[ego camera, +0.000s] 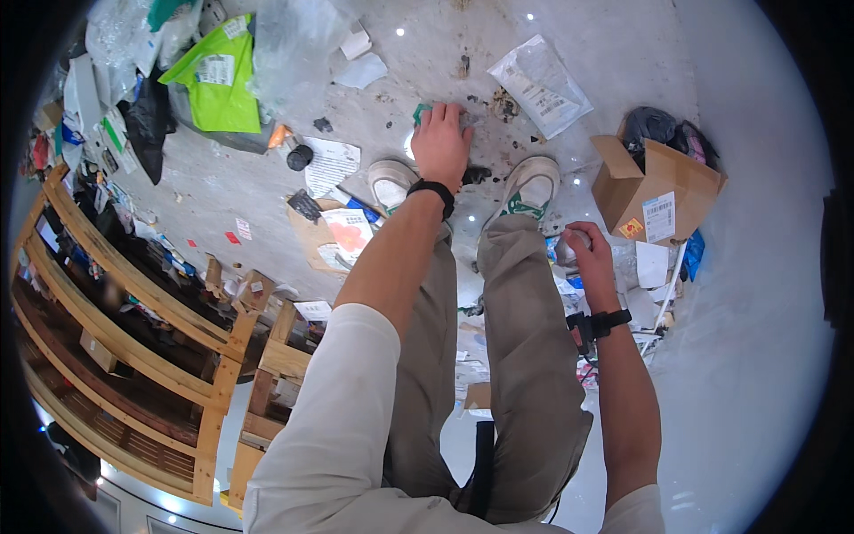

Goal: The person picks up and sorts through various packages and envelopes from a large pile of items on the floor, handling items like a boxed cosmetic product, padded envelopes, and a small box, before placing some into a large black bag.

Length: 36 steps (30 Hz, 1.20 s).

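My left hand point(442, 143) reaches down to the floor just ahead of my shoes, its fingers over a small green item point(421, 113), partly hidden; whether it grips it I cannot tell. A white round thing shows beside that hand. At the right, beside my knee, my right hand point(587, 248) has its thumb and fingers around a pale, clear-looking crumpled item point(572, 252). Beyond my feet lies a white plastic mailing bag point(540, 87) with a label. A printed paper sheet point(332, 160) and a black-capped container point(299, 157) are left of my left hand.
An open cardboard box point(657, 183) holding black bags stands at the right. Plastic film and a lime green bag point(223, 80) lie at the upper left. Wooden racks point(133, 354) fill the lower left. Paper, cardboard and other litter surround my shoes point(530, 190).
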Each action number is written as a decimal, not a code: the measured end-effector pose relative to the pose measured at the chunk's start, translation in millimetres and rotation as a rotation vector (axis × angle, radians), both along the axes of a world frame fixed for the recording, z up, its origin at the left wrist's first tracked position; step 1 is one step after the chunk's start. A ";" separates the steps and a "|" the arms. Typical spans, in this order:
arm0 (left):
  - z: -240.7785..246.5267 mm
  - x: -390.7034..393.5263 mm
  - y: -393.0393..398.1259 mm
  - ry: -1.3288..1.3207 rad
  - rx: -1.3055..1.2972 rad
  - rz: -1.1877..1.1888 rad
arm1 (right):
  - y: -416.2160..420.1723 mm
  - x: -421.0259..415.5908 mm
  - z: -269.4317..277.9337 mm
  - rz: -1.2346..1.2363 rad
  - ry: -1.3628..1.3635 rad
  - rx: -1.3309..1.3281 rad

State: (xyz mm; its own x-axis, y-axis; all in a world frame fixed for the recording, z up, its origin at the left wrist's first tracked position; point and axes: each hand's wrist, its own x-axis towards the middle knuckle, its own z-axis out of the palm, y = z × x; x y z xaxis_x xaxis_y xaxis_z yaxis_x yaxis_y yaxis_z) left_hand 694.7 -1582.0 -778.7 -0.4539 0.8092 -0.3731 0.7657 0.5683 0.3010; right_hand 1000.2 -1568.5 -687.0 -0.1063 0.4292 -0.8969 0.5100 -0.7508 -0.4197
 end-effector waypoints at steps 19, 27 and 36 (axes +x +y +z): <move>280.3 -50.2 21.1 -0.248 0.846 -0.145 | 74.2 -58.1 152.6 0.062 0.339 0.045; 457.6 -66.9 -8.4 -0.283 1.122 -0.227 | 83.3 -194.3 382.7 0.262 0.716 0.421; 550.0 -72.6 -22.8 -0.412 1.128 0.003 | 103.4 -242.3 463.7 0.618 0.904 1.211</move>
State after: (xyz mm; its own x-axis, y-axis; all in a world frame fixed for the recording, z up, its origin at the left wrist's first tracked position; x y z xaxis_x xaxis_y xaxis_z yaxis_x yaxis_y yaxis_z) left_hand 622.1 -1604.8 -228.7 -0.4691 0.7728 0.4275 0.4941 -0.1716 0.8523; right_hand 757.9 -1465.1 -223.3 -0.7938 0.4909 0.3590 -0.1340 0.4346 -0.8906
